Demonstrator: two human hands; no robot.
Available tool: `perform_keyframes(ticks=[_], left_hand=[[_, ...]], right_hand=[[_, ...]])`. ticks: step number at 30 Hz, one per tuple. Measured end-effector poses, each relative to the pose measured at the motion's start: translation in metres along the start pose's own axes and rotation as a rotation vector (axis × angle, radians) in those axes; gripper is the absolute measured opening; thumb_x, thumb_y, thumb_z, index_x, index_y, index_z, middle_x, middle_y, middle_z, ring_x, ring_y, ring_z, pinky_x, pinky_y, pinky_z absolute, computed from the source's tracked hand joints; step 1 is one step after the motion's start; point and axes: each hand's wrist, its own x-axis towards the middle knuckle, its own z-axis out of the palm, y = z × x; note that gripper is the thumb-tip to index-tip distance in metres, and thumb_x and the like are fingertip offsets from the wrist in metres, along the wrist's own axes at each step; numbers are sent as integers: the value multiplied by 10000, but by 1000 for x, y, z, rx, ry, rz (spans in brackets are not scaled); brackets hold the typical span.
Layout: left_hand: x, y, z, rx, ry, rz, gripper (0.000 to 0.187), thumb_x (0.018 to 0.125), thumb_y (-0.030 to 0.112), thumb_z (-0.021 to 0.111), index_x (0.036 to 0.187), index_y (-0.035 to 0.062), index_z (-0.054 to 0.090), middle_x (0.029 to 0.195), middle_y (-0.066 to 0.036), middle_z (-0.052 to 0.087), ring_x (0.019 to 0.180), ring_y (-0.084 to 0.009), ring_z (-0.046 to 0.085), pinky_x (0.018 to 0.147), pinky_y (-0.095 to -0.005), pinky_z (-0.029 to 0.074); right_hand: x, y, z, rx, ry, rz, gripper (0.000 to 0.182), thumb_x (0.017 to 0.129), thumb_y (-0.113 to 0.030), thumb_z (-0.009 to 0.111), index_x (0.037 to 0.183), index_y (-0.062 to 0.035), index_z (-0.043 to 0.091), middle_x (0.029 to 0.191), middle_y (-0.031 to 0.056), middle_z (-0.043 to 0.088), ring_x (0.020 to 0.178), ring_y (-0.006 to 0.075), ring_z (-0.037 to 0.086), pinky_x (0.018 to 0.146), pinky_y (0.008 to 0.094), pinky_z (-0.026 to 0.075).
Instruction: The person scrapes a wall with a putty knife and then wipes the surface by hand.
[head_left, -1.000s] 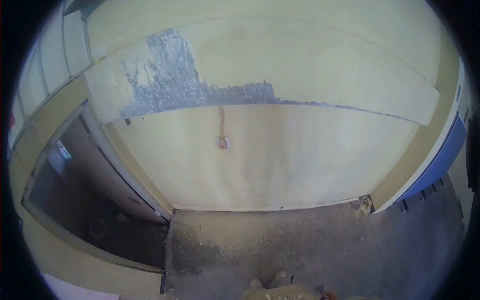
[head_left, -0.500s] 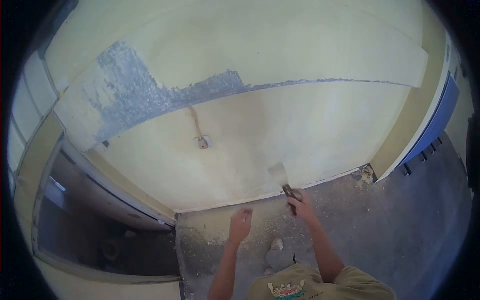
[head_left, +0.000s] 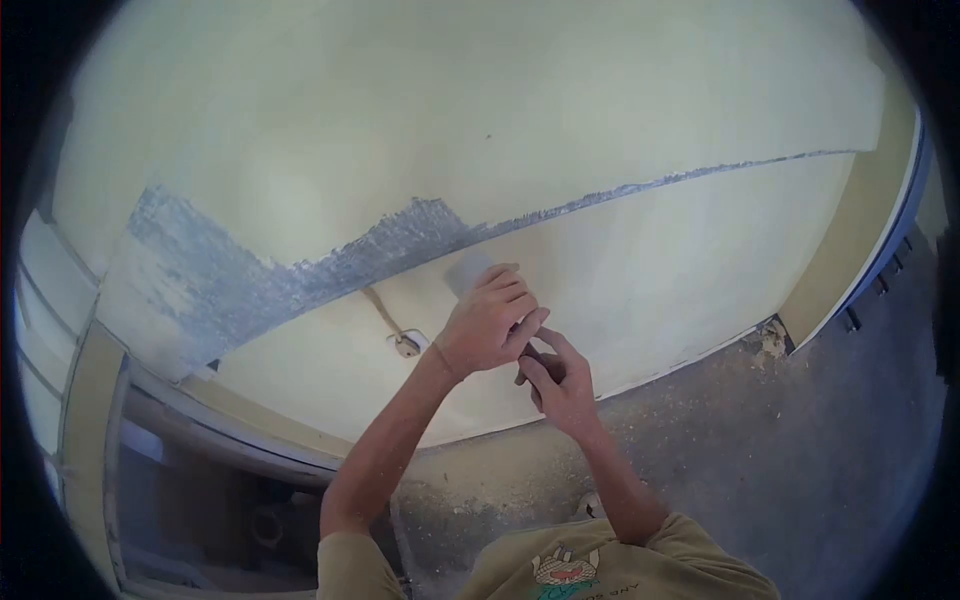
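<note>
A broad-bladed scraper (head_left: 465, 272) is held in front of the pale wall (head_left: 660, 270), its blade near the lower edge of the grey-blue scraped band (head_left: 370, 250). My right hand (head_left: 562, 385) is closed round its dark handle. My left hand (head_left: 492, 318) lies over the upper part of the scraper, fingers bent round it and covering part of the blade. Both hands touch or nearly touch each other. Left of them, a small socket (head_left: 408, 344) with a brownish strip above it sits on the wall.
Flakes and dust lie on the grey floor (head_left: 700, 440) along the wall's foot. A dark opening with a frame (head_left: 110, 480) stands at the lower left. At the right is a blue-edged panel (head_left: 890, 240). A shoe shows below my hands.
Both hands have risen toward the scraped band with the scraper. My left hand, empty before, has come onto the scraper. The view has shifted.
</note>
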Motion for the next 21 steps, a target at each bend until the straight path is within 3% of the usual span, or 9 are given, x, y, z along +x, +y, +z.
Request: perform_keyframes(ticks=[2,4,8,16,21], left_hand=[[8,-22,6,3,-59,16,149,801,93,641,675,32,588,696,-85,580,780,-262,567,946,-446,422],[12,-30,7,53,11,85,233,769,122,673,587,46,550,589,-76,513,686,-246,526,871,-410,433],[14,-45,5,61,11,114,226,751,149,682,589,60,551,596,-77,521,670,-233,504,811,-376,425],[19,-55,9,92,-153,147,156,586,155,616,513,104,488,478,-27,502,513,-196,459,638,-330,347],[19,-59,4,127,-303,142,221,670,232,591,513,86,539,493,-86,556,512,-217,512,697,-335,374]], right_hand=[[16,1,3,-3,59,18,300,943,-79,567,1233,-15,521,671,61,605,454,34,444,400,208,330],[26,7,4,-9,69,-9,255,944,-83,572,1188,-15,543,661,56,598,460,34,447,402,206,331],[33,14,3,-79,70,-43,135,940,-74,581,1061,-14,592,649,41,584,475,35,457,408,205,335],[31,16,13,-81,179,-31,65,925,-46,598,885,2,581,610,37,574,483,46,482,413,210,343],[33,23,24,-64,218,-7,95,922,-31,593,836,1,568,589,39,575,478,53,494,413,214,347]])
